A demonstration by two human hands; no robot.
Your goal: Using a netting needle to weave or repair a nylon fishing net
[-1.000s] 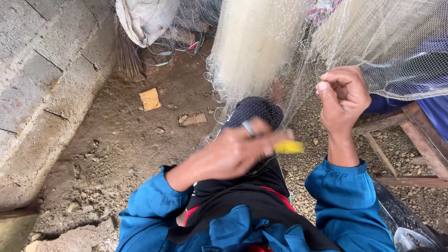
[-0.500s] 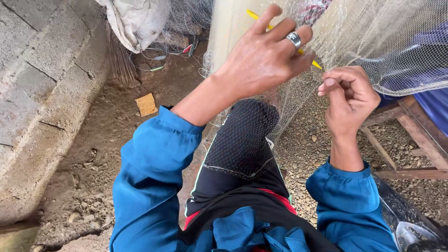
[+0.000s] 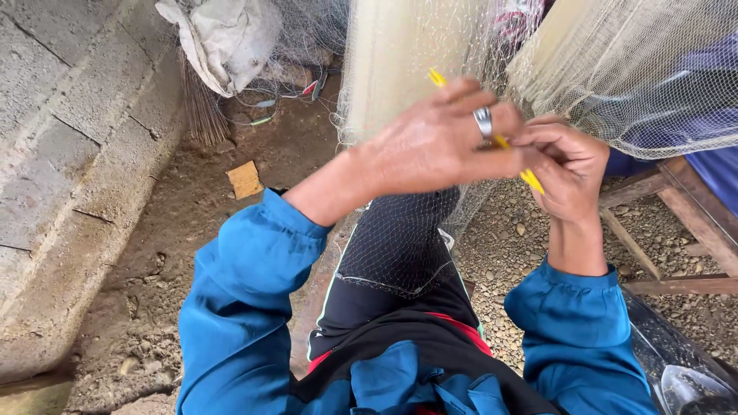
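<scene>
My left hand (image 3: 438, 142), a ring on one finger, is closed around a thin yellow netting needle (image 3: 530, 180) whose ends stick out above and below the fingers. My right hand (image 3: 567, 165) is right beside it, fingers pinched on strands of the pale fishing net (image 3: 646, 69) that hangs in front of me. The two hands touch at the needle. The net drapes down over my dark trouser leg (image 3: 400, 246). Both sleeves are blue.
A concrete block wall (image 3: 69, 154) runs along the left. On the dirt floor lie a bundled broom (image 3: 204, 115), a whitish sack (image 3: 227, 34) and a yellow scrap (image 3: 244, 179). A wooden frame (image 3: 661, 230) stands at the right over gravel.
My left hand rose from my lap with the yellow needle, swung up high, then came across to meet my right hand at the net. My right hand stayed in place.
</scene>
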